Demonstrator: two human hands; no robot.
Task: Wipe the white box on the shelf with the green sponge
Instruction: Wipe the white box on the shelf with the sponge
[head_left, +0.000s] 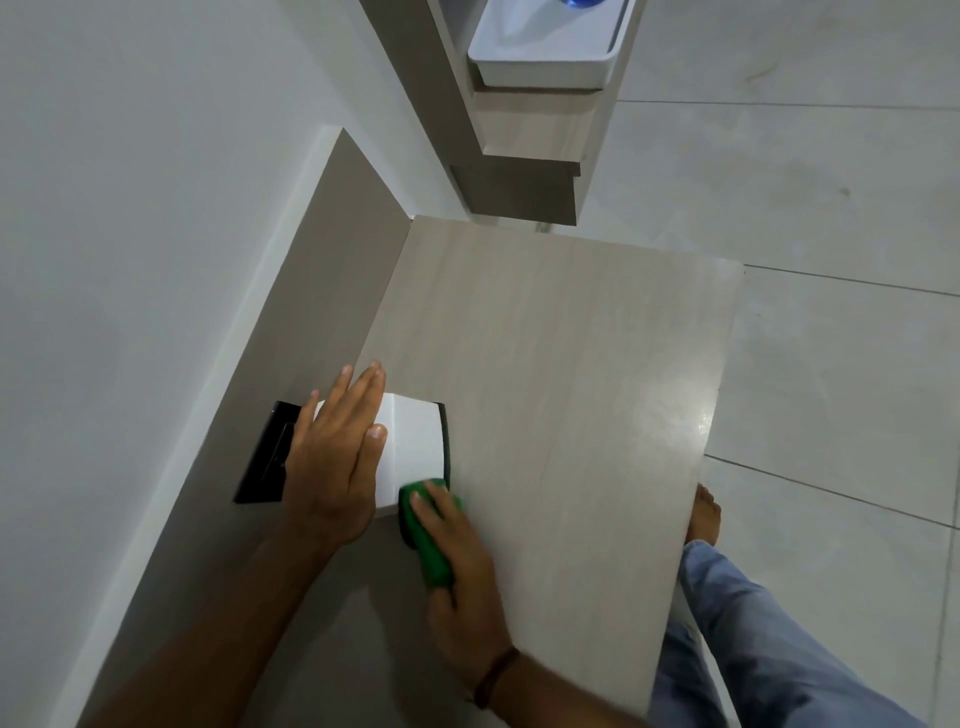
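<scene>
A small white box (413, 441) with a dark edge stands on the pale wooden shelf (571, 389), close to the back panel. My left hand (335, 457) lies flat on top of the box, fingers together, and covers its left part. My right hand (460, 582) grips the green sponge (428, 535) and presses its tip against the box's near right corner. A brown band sits on my right wrist.
A black rectangular plate (262, 457) is set in the grey-brown back panel just left of the box. Farther along, a white tray (545, 47) rests on lower shelves. Tiled floor lies to the right, with my jeans leg (769, 639) and bare foot (704, 514) beside the shelf edge.
</scene>
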